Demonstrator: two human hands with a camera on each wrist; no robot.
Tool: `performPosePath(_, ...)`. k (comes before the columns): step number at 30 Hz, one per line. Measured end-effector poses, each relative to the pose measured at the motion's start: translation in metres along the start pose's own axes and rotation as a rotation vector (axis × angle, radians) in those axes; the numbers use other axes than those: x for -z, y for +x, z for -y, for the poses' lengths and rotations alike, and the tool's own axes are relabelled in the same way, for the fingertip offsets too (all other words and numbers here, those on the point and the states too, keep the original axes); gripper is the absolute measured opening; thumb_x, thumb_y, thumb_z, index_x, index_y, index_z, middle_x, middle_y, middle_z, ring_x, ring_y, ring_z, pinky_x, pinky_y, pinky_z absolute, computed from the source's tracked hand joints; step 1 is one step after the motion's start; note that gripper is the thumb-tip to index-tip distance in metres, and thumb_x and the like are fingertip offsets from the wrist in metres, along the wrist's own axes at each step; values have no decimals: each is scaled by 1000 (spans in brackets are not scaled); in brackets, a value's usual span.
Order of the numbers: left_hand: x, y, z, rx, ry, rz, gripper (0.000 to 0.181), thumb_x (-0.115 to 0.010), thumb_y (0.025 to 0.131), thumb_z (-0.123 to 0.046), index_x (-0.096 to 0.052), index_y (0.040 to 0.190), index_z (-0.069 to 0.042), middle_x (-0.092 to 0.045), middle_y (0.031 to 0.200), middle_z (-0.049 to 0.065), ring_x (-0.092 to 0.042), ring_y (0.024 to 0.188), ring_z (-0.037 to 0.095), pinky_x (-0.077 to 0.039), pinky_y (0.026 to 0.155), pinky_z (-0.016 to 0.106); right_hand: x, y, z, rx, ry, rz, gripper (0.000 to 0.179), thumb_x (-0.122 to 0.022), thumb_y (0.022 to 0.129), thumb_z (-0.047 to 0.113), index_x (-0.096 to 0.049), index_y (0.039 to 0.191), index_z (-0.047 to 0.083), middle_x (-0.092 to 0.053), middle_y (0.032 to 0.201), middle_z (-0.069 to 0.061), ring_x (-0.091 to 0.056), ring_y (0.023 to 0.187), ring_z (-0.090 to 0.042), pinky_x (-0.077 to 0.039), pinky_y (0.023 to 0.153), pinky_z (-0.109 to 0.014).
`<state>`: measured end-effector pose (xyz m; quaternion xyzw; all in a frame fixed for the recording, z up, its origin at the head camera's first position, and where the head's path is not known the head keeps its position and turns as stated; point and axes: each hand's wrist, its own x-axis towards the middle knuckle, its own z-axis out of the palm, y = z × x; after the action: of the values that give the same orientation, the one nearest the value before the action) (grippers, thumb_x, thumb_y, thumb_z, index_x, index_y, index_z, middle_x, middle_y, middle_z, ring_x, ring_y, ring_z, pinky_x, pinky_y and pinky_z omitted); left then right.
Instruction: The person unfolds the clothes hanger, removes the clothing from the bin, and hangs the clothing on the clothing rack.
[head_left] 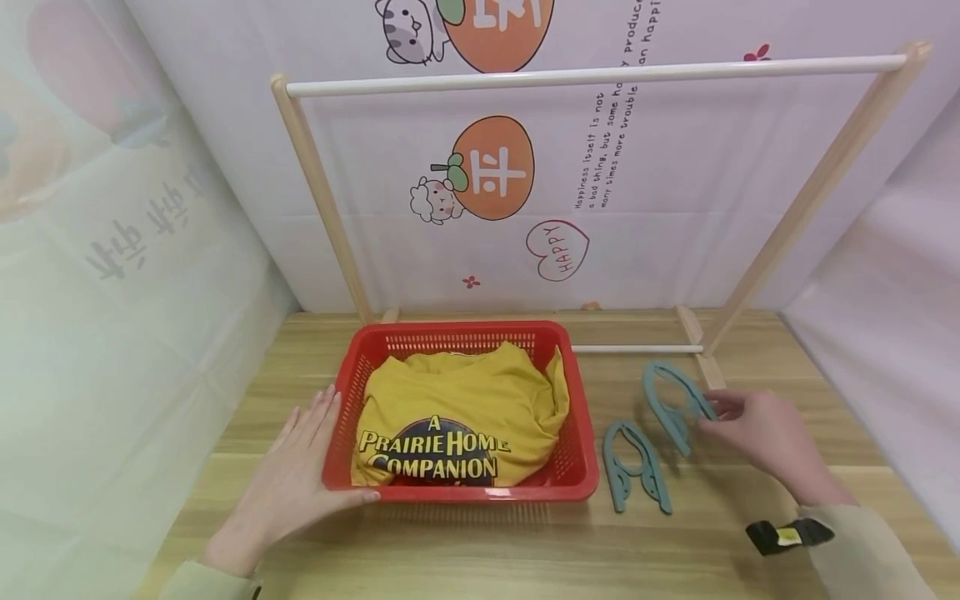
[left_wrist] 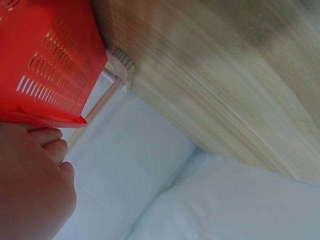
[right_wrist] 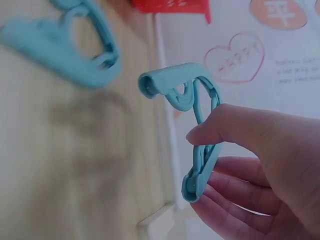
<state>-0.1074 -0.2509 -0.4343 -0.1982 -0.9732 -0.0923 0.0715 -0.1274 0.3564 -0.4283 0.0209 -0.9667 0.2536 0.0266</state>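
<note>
Right hand [head_left: 768, 435], grip pinched on one arm of a teal hanger [head_left: 666, 419]!
Left hand [head_left: 292, 471], straight-fingered, rests against the red basket [head_left: 450, 493], probably steadying it.

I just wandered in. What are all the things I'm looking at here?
Basket: one, red, on the table
Cloth: one, yellow with lettering, inside the basket
Held hanger: one, blue-green, in the right grip
Other hanger: one, blue-green, right of the basket
Rack: one, pale wood with white bars, behind the basket
Table: one, wood-grained, underneath
Backdrop: one, whitish with prints, behind the rack
Wristband: one, black, right wrist
Sleeves: two, beige
Left grip: one bare hand, touching the basket
Right grip: one bare hand
</note>
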Motion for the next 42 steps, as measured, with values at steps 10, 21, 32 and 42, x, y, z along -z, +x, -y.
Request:
performPosePath(10,0,0,2,-17,8,-27,132,-63,73,-87,-15,161,0,-17,166,20,-13,153,32,0,123,36,18,16,39,39,31,-72,59,-83,86,40,-70,123,-4,-75,95,-15,-73,86,-34,-57,65,-46)
performPosePath(21,-1,0,1,-20,3,-25,132,-61,73,-87,-15,161,0,-16,167,19,-15,153,34,3,122,33,18,33,76,44,72,-86,56,-83,85,42,-72,124,3,-76,95,-9,-73,87,-29,-57,66,-40)
performPosePath(32,-2,0,2,-21,-2,-30,132,-66,73,-84,-15,161,0,-16,167,19,-12,153,32,0,123,36,11,38,103,90,128,-57,48,-84,84,30,-73,121,0,-76,96,-12,-73,86,-28,-60,66,-38)
performPosePath(42,0,3,-3,-22,-35,-13,131,-67,73,-84,-17,161,-1,-16,167,18,-15,152,35,-8,123,45,11,38,124,144,131,-12,42,-85,82,22,-75,116,0,-76,99,-11,-71,83,-23,-59,64,-33)
